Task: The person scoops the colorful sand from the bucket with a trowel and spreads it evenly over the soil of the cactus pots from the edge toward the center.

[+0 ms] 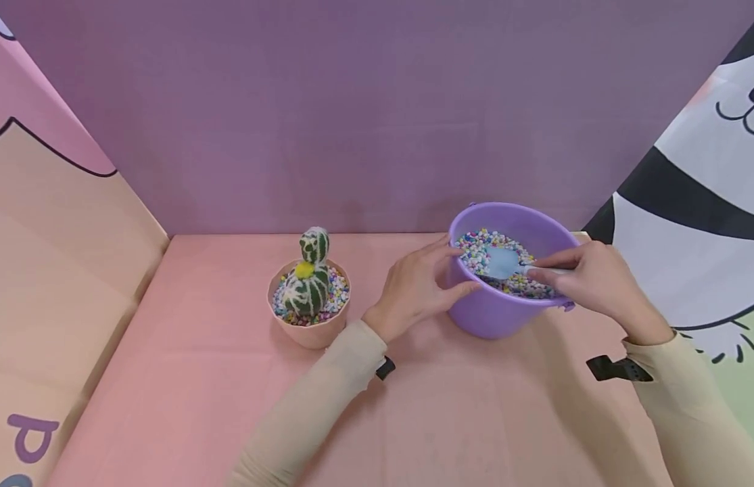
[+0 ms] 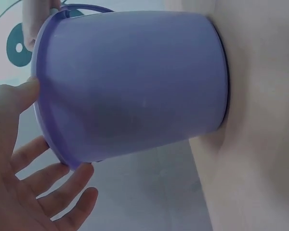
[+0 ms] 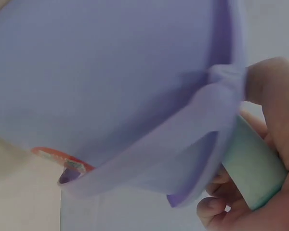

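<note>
A purple bucket (image 1: 492,318) stands on the pink surface, with many small coloured pebbles (image 1: 483,240) inside. My left hand (image 1: 416,287) is at the bucket's left rim, its thumb and fingers spread and touching the edge. In the left wrist view the left fingers (image 2: 70,195) look relaxed along the rim. Over the bucket's right side, my right hand (image 1: 596,281) grips the handle of a small light blue shovel (image 1: 503,262). The shovel's blade lies among the pebbles. Its pale green handle (image 3: 253,168) shows in the right wrist view, partly covered by the bucket's rim and the hand.
Left of the bucket stands a peach pot (image 1: 310,335) holding a green cactus (image 1: 306,291) with a yellow flower, set in coloured pebbles. A purple backdrop (image 1: 377,122) rises behind, and printed panels flank both sides. The bucket's handle (image 3: 149,144) hangs down its right side.
</note>
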